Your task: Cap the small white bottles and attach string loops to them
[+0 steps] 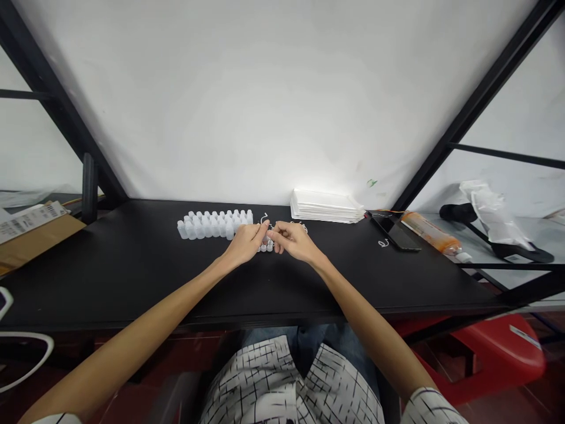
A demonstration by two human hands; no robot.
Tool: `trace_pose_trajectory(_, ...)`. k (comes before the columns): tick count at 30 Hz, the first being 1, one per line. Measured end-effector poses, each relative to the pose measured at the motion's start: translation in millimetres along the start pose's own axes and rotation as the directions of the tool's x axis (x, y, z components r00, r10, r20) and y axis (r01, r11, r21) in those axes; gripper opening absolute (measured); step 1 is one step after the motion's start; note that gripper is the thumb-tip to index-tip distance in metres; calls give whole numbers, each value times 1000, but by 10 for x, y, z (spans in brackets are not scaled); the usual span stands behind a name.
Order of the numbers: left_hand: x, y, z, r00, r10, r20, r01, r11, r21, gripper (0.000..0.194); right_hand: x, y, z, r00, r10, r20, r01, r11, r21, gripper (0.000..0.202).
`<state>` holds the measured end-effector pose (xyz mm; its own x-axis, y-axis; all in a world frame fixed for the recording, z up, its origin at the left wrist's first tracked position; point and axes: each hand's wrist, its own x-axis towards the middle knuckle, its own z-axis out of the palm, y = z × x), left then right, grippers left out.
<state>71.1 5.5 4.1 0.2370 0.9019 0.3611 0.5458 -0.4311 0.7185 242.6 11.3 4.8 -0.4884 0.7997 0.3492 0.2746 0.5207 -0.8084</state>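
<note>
My left hand point(248, 240) and my right hand point(296, 240) meet above the middle of the black table. Fingers and thumbs on both sides are closed in a pinch, and whatever lies between them is too small and hidden to name. A thin white curl point(265, 218) sticks up just behind the fingertips. Left of my hands stand rows of small translucent white plastic bottles point(200, 228). Several little white pieces point(263, 248) show below my fingers, partly covered by them. More white strands point(303, 225) lie behind my right hand.
A stack of flat white packets point(325, 206) lies against the wall. To the right are a loose white loop point(383, 243), a dark phone point(399, 232) and an orange-labelled bottle point(432, 233). A cardboard box point(39, 238) sits far left. Black frame posts point(441, 135) flank the table.
</note>
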Motion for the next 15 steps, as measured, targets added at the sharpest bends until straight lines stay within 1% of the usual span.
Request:
trace_pose_trajectory(4,12,-8,10,1000,5,11,-5,999,-43,59,-2,15,-15,1000,-11,-25,11,1000,0,43)
trace_pose_trajectory(7,15,-15,22,999,45,23,-44,998,-54,58,-7,3,-40,999,-13,-35,13,1000,14,42)
trace_pose_trajectory(9,15,-15,32,997,76,31,-75,997,-24,57,-9,-13,-72,997,-13,-76,15,1000,19,41)
trace_pose_trajectory(12,12,-10,46,992,119,49,-122,991,62,55,-6,-39,-140,983,-29,-180,43,996,76,38)
trace_pose_trajectory(15,10,-13,57,987,143,79,-151,982,113,54,-2,-60,-191,976,-45,-211,82,982,170,33)
